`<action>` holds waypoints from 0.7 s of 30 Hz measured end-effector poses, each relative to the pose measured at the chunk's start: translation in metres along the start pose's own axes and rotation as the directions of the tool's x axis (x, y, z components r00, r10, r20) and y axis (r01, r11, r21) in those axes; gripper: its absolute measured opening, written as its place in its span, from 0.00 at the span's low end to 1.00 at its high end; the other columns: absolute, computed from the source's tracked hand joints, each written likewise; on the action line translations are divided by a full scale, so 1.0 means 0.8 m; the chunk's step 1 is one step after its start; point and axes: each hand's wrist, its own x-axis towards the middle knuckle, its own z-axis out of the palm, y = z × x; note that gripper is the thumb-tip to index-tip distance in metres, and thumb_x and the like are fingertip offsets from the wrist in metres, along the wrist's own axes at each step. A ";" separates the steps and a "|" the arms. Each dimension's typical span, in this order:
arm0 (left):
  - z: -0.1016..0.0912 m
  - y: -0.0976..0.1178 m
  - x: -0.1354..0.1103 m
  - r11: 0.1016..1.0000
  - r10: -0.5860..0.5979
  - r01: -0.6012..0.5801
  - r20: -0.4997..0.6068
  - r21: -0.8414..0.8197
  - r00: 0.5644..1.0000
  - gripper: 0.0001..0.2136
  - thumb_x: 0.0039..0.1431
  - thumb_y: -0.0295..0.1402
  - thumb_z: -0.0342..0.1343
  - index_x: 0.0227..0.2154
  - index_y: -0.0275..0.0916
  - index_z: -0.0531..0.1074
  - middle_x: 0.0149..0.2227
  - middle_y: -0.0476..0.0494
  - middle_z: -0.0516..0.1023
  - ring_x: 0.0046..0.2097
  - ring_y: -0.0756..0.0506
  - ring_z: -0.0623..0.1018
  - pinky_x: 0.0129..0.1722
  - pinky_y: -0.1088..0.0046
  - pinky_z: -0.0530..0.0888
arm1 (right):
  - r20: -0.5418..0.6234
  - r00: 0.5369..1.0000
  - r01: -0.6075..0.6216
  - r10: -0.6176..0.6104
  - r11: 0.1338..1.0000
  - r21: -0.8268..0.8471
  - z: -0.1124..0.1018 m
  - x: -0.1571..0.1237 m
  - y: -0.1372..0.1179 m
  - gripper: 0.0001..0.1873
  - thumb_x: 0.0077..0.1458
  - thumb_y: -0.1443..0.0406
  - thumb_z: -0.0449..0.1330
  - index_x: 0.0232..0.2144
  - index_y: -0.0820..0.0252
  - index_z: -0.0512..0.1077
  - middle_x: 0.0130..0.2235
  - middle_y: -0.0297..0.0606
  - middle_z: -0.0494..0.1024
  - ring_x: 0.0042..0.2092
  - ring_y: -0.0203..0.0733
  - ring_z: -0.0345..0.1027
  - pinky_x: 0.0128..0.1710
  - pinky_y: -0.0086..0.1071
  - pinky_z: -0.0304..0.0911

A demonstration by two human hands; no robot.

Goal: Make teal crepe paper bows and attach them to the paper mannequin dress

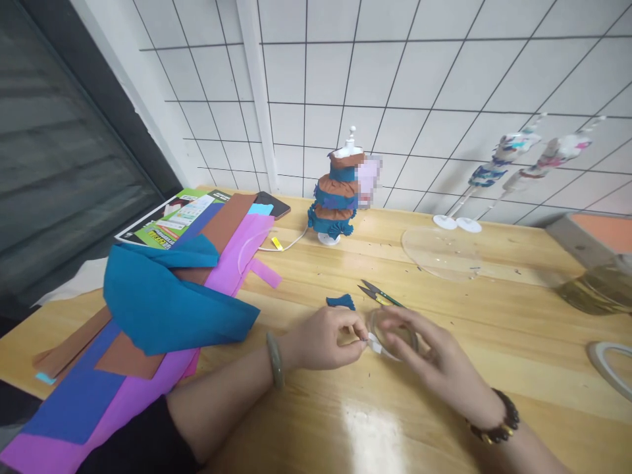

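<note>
Left hand [328,339]: fingertips pinched on the end of a narrow white strip [376,344] at a round, translucent tape roll [415,340]. Right hand [439,359]: fingers parted over the roll (grip cannot be told). Farther, on the wooden table [291,424]: pleated dark-blue paper piece [342,302], left; dark-bladed snips [383,293], right.
</note>
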 end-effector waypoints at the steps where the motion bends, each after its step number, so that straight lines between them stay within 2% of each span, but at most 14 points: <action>1: -0.001 0.002 0.000 1.000 0.000 0.000 -0.002 -0.014 1.000 0.04 0.50 0.26 0.51 0.29 0.35 0.70 0.32 0.44 0.76 0.35 0.49 0.74 0.38 0.74 0.69 | 0.060 0.998 0.028 -0.029 0.999 0.027 0.005 0.001 -0.009 0.18 0.56 0.64 0.53 0.49 0.57 0.63 0.43 0.44 0.74 0.44 0.42 0.69 0.42 0.37 0.67; 3: -0.002 0.005 0.001 0.999 -0.001 0.001 -0.004 -0.040 1.000 0.04 0.50 0.26 0.51 0.29 0.34 0.70 0.32 0.43 0.76 0.35 0.49 0.73 0.38 0.74 0.69 | 0.132 0.989 0.056 -0.062 0.997 0.046 0.011 0.003 -0.020 0.17 0.56 0.65 0.52 0.49 0.57 0.63 0.45 0.45 0.72 0.46 0.43 0.67 0.44 0.39 0.66; 5: -0.004 0.009 0.002 0.998 -0.017 0.017 -0.009 -0.063 1.000 0.04 0.50 0.27 0.51 0.29 0.34 0.69 0.31 0.44 0.75 0.34 0.49 0.73 0.37 0.74 0.69 | 0.149 0.985 0.081 -0.085 0.996 0.035 0.016 0.006 -0.021 0.15 0.57 0.66 0.52 0.47 0.57 0.65 0.45 0.46 0.72 0.47 0.44 0.66 0.44 0.40 0.65; 8: -0.008 0.011 0.003 0.993 -0.067 0.063 -0.037 -0.102 0.997 0.04 0.50 0.27 0.50 0.29 0.34 0.68 0.30 0.44 0.73 0.34 0.50 0.72 0.37 0.75 0.69 | 0.139 0.987 0.084 -0.085 0.996 0.011 0.019 0.007 -0.013 0.12 0.57 0.67 0.51 0.42 0.57 0.69 0.41 0.44 0.73 0.44 0.43 0.68 0.42 0.38 0.66; 13: -0.016 0.008 0.004 0.984 -0.137 0.129 -0.060 -0.121 0.989 0.05 0.53 0.28 0.48 0.31 0.34 0.67 0.31 0.44 0.73 0.33 0.50 0.72 0.35 0.75 0.69 | 0.116 0.993 -0.025 0.026 1.000 -0.014 0.014 0.001 -0.004 0.12 0.58 0.64 0.51 0.41 0.56 0.71 0.36 0.39 0.78 0.35 0.41 0.73 0.33 0.32 0.69; 17: -0.018 0.004 0.005 0.993 -0.117 0.113 -0.136 -0.036 0.984 0.04 0.53 0.27 0.48 0.28 0.35 0.67 0.29 0.47 0.72 0.33 0.50 0.71 0.35 0.76 0.68 | 0.099 0.993 -0.053 0.058 0.997 -0.051 0.007 0.000 -0.004 0.11 0.57 0.63 0.52 0.40 0.55 0.72 0.36 0.38 0.79 0.37 0.42 0.73 0.34 0.32 0.69; 21: -0.014 0.004 0.006 0.991 -0.133 0.128 -0.135 -0.043 0.982 0.04 0.53 0.28 0.48 0.26 0.36 0.67 0.27 0.48 0.72 0.31 0.51 0.71 0.34 0.77 0.68 | 0.069 0.998 0.020 -0.011 0.991 -0.129 0.002 0.002 -0.007 0.13 0.56 0.61 0.53 0.42 0.56 0.70 0.40 0.42 0.75 0.41 0.44 0.71 0.39 0.36 0.68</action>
